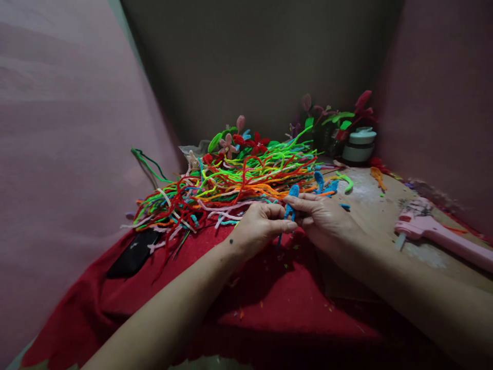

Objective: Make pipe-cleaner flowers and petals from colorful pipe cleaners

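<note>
Between my two hands is a blue pipe cleaner bent into a petal-like loop, with its loose ends hanging below. My left hand pinches its lower part between thumb and fingers. My right hand grips it from the other side, thumb and forefinger close to the loop. Just beyond my right hand lie more blue petal shapes, beside the big heap of colourful pipe cleaners.
A pink glue gun lies on the board at the right. At the left is a black phone-like object on the red cloth. Behind stand a lidded jar and pipe-cleaner flowers. Walls close in both sides.
</note>
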{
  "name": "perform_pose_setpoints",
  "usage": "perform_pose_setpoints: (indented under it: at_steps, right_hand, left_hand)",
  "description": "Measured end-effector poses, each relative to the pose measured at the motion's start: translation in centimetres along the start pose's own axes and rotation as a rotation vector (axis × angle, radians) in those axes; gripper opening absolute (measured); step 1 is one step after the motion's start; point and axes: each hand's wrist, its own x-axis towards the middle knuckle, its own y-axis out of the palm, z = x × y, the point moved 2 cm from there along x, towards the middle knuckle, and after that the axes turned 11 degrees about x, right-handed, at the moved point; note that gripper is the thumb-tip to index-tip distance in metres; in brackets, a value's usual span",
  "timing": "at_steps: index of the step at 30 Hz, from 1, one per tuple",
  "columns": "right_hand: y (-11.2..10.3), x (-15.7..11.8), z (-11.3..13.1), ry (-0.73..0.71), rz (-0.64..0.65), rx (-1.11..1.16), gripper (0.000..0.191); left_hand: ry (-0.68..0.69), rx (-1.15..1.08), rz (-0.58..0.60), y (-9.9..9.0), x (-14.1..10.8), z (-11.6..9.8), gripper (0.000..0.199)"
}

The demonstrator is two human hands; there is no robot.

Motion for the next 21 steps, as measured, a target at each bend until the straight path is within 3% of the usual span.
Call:
perform_pose_setpoints:
  at_steps: [8, 13, 21]
  right_hand:
    - [0.0, 0.2, 0.5, -0.051, 0.024, -0.001, 0.02]
    - [-0.7, 0.7, 0.7, -0.079, 0.025, 0.017, 0.017]
    - [-0.6, 0.5, 1.0, -0.072, 0.018, -0.021, 0.017]
  left_hand:
    - [-0.116, -0.037, 0.092, -0.2, -0.3, -0.9, 0.021]
    - [-0.088, -0.06, 0.012, -1.0, -0.4, -1.4, 0.022]
    - [-0.047, -0.051, 0.037, -1.0, -0.6, -1.2, 0.021]
